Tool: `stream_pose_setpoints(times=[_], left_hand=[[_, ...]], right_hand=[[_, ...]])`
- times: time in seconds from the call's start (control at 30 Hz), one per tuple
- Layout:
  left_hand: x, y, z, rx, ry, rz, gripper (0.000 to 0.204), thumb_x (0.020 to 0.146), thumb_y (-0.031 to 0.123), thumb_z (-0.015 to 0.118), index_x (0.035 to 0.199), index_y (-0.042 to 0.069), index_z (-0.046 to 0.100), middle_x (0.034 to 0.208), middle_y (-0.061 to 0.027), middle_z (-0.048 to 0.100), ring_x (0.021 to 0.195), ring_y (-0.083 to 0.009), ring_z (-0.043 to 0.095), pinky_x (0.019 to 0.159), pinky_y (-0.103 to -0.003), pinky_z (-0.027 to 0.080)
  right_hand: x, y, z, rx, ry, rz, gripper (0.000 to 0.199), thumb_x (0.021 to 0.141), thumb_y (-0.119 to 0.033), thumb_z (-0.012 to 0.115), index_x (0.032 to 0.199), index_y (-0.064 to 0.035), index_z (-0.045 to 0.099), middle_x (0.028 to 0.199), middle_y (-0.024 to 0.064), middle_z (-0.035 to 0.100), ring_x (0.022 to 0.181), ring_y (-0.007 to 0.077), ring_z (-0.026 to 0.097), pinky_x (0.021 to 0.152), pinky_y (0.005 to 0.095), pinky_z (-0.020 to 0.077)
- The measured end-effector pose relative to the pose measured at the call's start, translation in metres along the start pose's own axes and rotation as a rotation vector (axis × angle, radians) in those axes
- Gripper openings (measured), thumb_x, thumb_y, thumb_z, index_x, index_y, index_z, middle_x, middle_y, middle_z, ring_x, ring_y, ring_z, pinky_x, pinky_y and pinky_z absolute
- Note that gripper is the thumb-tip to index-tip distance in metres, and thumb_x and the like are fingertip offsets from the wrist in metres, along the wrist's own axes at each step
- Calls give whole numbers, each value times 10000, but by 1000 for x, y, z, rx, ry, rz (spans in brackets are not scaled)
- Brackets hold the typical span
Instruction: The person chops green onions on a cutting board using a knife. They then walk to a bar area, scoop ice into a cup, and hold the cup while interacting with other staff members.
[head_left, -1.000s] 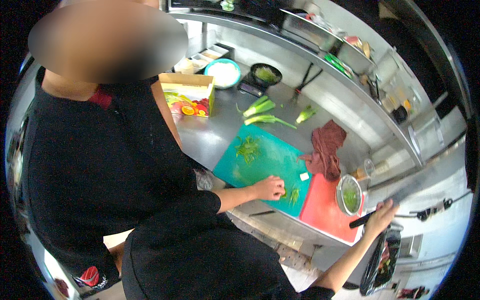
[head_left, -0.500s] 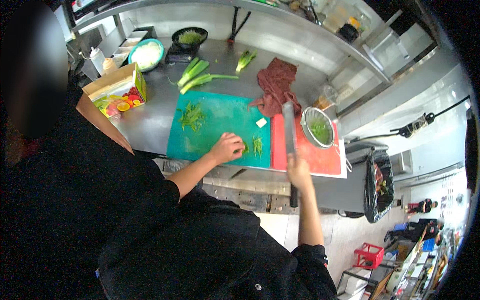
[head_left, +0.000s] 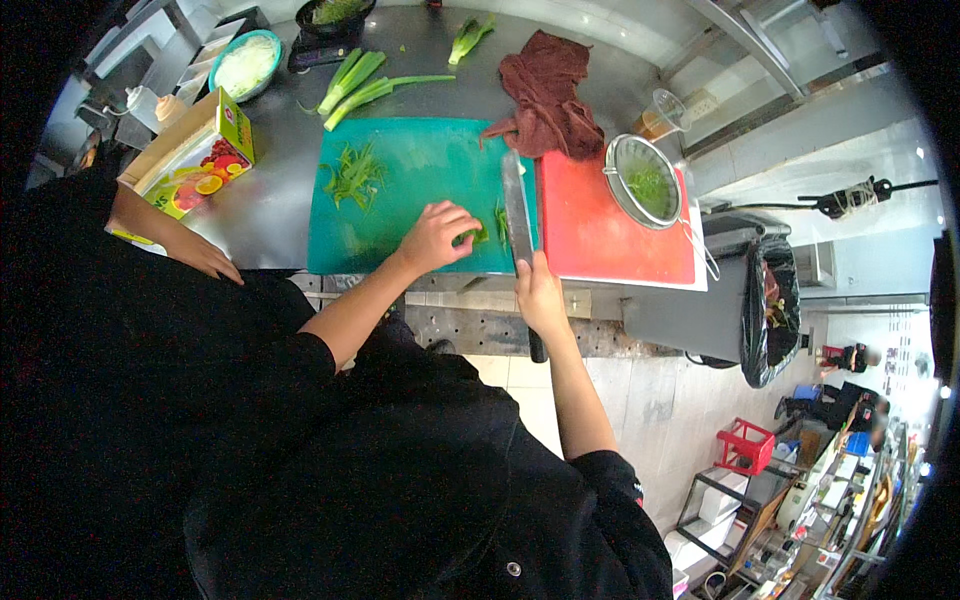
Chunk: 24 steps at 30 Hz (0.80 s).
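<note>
Fig. – Head cam view, as I monitor it remotely. The knife (head_left: 516,205), held out past the rt side of the red board (head_left: 590,225) approx 1 s ago, now lies over the rt edge of the green board (head_left: 420,180), blade toward the table's (head_left: 275,225) far edge, handle overhanging the near one. I judge this brings blade and veg side by side – both hands now serve one spot. L hand (head_left: 443,235): fingers bent and pressed together, tips on the green bunch (head_left: 482,235), nr the green board's near rt corner. R hand (head_left: 541,285): fingers wrapped tight round the knife handle. Cut strips (head_left: 501,220) lie between bunch and blade.

Containers: the mesh strainer (head_left: 630,150), at the red board's far rt corner, holds chopped greens (head_left: 648,183). The clear cup (head_left: 668,103), nr the table's far rt corner, has orange-brown contents. Toward the far L corner, the turquoise bowl (head_left: 270,85) is full of white shreds (head_left: 244,66); a black bowl (head_left: 345,30) by the far edge carries fine greens. The fruit-print box (head_left: 200,165) stands L of the green board; its contents I can't tell. Beyond the table's rt edge, the lined bin (head_left: 757,330) contains scraps.
</note>
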<state>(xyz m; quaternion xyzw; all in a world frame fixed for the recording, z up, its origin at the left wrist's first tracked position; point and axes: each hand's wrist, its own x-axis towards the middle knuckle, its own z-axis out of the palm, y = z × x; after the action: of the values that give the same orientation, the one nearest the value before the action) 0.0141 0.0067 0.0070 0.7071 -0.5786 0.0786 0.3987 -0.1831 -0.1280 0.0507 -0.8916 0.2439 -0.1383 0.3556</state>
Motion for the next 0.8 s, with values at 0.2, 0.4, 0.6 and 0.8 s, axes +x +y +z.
stream_pose_setpoints(times=[0.2, 0.4, 0.6, 0.8], left_hand=[[-2, -1, 2, 53, 8, 79, 200, 733, 102, 743, 932, 115, 725, 958, -25, 661, 957, -239, 617, 827, -400, 471], [-1, 2, -1, 55, -15, 52, 171, 752, 146, 760, 910, 115, 706, 969, -17, 664, 971, -233, 613, 816, -392, 475], [-1, 5, -3, 95, -28, 43, 201, 757, 241, 794, 898, 132, 702, 959, -1, 659, 954, -226, 609, 794, -395, 475], [-1, 6, -5, 64, -44, -5, 204, 758, 261, 799, 891, 137, 707, 954, 3, 657, 948, -228, 610, 801, -399, 477]], right_hand=[[-5, -19, 9, -334, -250, 154, 176, 977, -122, 459, 1093, 5, 421, 792, 349, 637, 798, 537, 641, 683, 626, 492], [-1, -29, 23, -486, -287, 139, 195, 949, -98, 436, 1119, -4, 438, 812, 328, 666, 807, 499, 678, 698, 601, 528], [4, -5, 10, 49, -147, 96, 110, 1004, -145, 510, 1028, -60, 445, 701, 190, 634, 589, 346, 641, 520, 481, 498], [7, -12, -11, 739, -21, 371, 181, 1060, -241, 460, 974, -88, 414, 612, 36, 452, 438, 129, 452, 395, 300, 386]])
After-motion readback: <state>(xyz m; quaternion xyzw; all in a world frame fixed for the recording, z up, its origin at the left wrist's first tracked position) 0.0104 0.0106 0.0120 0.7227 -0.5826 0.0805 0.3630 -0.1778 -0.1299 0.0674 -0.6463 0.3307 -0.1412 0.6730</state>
